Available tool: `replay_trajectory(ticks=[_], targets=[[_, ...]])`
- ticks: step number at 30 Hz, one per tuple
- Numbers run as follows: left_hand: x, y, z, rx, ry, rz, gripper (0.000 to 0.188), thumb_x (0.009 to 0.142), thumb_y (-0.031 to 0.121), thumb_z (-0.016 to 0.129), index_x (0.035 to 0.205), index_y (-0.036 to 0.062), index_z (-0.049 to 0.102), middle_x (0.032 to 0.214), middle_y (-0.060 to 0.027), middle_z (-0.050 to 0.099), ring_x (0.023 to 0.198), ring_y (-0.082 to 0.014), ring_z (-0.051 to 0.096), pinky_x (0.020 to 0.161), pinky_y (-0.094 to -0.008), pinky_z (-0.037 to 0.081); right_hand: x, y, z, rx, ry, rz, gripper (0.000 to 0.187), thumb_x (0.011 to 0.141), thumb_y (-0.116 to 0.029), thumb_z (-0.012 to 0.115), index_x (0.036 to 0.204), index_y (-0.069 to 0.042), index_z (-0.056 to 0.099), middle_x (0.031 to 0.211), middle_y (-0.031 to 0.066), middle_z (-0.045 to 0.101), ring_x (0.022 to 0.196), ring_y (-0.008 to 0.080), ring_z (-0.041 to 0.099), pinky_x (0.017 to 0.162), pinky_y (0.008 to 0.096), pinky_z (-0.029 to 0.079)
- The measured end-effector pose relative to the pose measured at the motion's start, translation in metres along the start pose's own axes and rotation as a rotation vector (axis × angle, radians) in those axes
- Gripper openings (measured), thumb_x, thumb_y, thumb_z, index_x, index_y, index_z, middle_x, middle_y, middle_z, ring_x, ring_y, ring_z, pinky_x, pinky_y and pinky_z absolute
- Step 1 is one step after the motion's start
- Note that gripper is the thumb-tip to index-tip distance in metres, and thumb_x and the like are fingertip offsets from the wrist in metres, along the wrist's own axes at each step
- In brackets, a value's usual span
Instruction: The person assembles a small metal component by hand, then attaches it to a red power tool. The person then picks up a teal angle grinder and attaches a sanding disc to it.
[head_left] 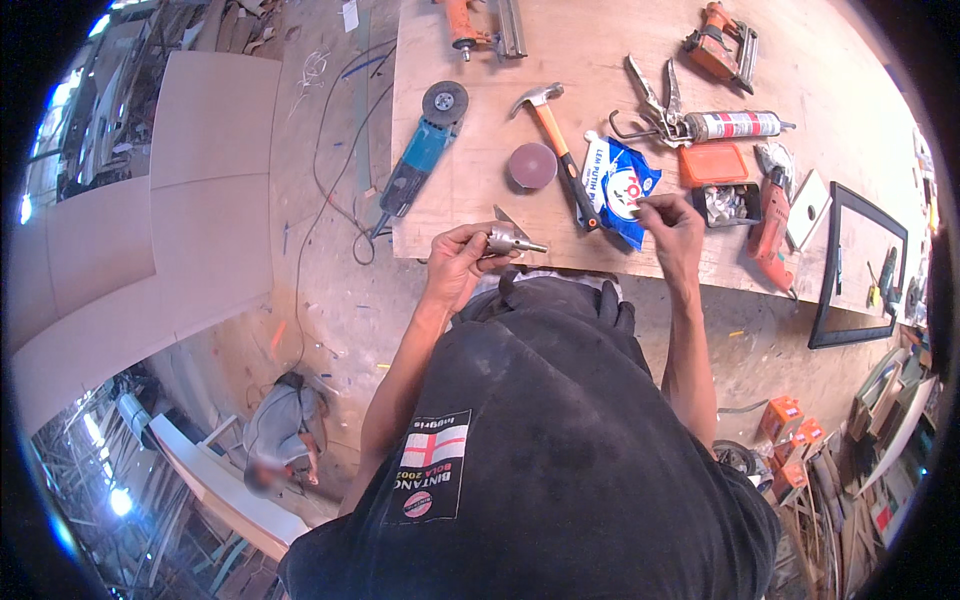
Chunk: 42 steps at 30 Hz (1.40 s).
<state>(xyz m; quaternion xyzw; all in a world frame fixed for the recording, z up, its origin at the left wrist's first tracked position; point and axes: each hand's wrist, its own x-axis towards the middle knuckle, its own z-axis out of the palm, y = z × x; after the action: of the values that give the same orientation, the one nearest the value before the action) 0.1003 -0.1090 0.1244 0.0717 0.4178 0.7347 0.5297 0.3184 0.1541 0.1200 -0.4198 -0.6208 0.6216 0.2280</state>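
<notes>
My left hand [460,262] grips a silver metal hole saw [503,241] between thumb and fingers at the table's near edge, its thin shank pointing right. A dark flat pointed piece lies just behind it, too small to name. Over the near corner of a blue and white plastic packet [624,185], my right hand [677,228] is held with thumb and forefinger pinched together; what they hold, if anything, I cannot make out. Left of the packet lies a claw hammer [562,140] with an orange and black handle. A round reddish-brown sanding disc [532,165] is beside the hammer.
On the wooden table [460,200] lie a blue angle grinder [425,145], a caulking gun [720,124], nail guns [712,48], an open small box [728,204], a red drill [771,230] and a black frame [838,250]. Cables cross the floor. Another person [285,425] crouches at lower left.
</notes>
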Motion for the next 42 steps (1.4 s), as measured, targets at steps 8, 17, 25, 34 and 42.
replay_trajectory(ticks=[8, 17, 25, 34, 42], targets=[[0.000, -0.002, 0.011, 0.095, 0.000, -0.009, 0.026, 0.100, 0.014, 0.062, 0.115, -0.0072, 0.068, 0.116, -0.0198, 0.070, 0.101, -0.0259, 0.073, 0.083, -0.0336, 0.066, -0.060, -0.054, 0.076, -0.069, -0.370, -0.032, 0.013, 0.086, -0.002, 0.074, 0.098, 0.003, 0.074, 0.089, 0.0104, 0.076, 0.080, 0.0147, 0.072, 0.074, 0.0282, 0.057], [-0.002, -0.006, 0.010, 0.119, 0.002, -0.011, 0.028, 0.099, 0.015, 0.064, 0.115, -0.0075, 0.068, 0.113, -0.0188, 0.071, 0.097, -0.0251, 0.074, 0.083, -0.0354, 0.065, -0.069, -0.066, 0.091, -0.350, -0.336, -0.235, 0.016, 0.080, -0.004, 0.079, 0.096, -0.003, 0.077, 0.087, 0.0113, 0.072, 0.074, 0.0215, 0.070, 0.068, 0.0317, 0.054], [-0.001, -0.005, 0.015, 0.186, 0.006, -0.041, 0.033, 0.097, 0.020, 0.067, 0.114, -0.0085, 0.068, 0.115, -0.0207, 0.070, 0.100, -0.0277, 0.073, 0.085, -0.0398, 0.064, -0.068, -0.061, 0.096, -0.368, -0.300, -0.291, 0.017, 0.078, -0.007, 0.081, 0.094, -0.005, 0.078, 0.084, 0.0104, 0.070, 0.072, 0.0231, 0.068, 0.064, 0.0350, 0.052], [0.000, -0.011, 0.010, 0.154, -0.008, -0.038, 0.034, 0.099, 0.020, 0.065, 0.116, -0.0087, 0.067, 0.115, -0.0206, 0.070, 0.100, -0.0275, 0.073, 0.085, -0.0386, 0.065, -0.072, -0.055, 0.098, -0.410, -0.251, -0.329, 0.023, 0.076, -0.008, 0.082, 0.099, -0.007, 0.079, 0.085, 0.0090, 0.070, 0.071, 0.0221, 0.068, 0.063, 0.0344, 0.052], [0.001, -0.015, 0.011, 0.032, -0.005, -0.043, 0.026, 0.101, 0.013, 0.061, 0.114, -0.0079, 0.068, 0.114, -0.0195, 0.071, 0.097, -0.0253, 0.073, 0.084, -0.0353, 0.065, -0.071, -0.063, 0.091, -0.241, -0.244, -0.142, 0.025, 0.077, -0.005, 0.083, 0.102, -0.004, 0.078, 0.085, 0.0074, 0.070, 0.066, 0.0127, 0.059, 0.060, 0.0283, 0.048]])
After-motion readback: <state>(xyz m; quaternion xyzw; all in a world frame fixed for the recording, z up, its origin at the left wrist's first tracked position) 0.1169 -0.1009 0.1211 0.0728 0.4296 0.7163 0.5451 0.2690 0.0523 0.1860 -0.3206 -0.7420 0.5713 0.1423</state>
